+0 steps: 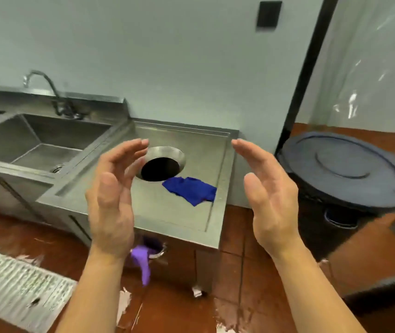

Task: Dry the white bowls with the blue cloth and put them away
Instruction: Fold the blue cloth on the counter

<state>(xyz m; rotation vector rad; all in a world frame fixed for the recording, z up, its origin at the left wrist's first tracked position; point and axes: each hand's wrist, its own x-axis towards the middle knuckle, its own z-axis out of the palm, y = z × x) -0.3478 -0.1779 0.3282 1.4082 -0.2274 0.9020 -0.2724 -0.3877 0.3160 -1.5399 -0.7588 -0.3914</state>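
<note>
Head view: both hands are raised in front of the camera, palms facing each other, well apart. Left hand [112, 200] is spread, fingers loosely curved, holding nothing. Right hand [267, 193] is spread too, fingers nearly straight, also empty.

Between and behind them is a stainless steel surface [167, 212] with a raised lip. A round hole [160, 168] is cut into it, dark inside. The blue cloth [190, 192] lies crumpled on the surface just beside the hole, on its near right side, close to the surface's right edge. Neither hand touches it.

No white bowls in frame.

Left of the surface, a steel sink [43, 145] with a gooseneck faucet [45, 90] at the back. Under the surface's front edge, a purple glove [141, 260] hangs from a small container; detail there is blurred.

Right side: a dark bin with a round grey lid [345, 169] sits on the reddish tile floor [235, 272]. A metal floor grate [16, 284] is at lower left. A black plate [269, 14] is mounted on the wall up top.
</note>
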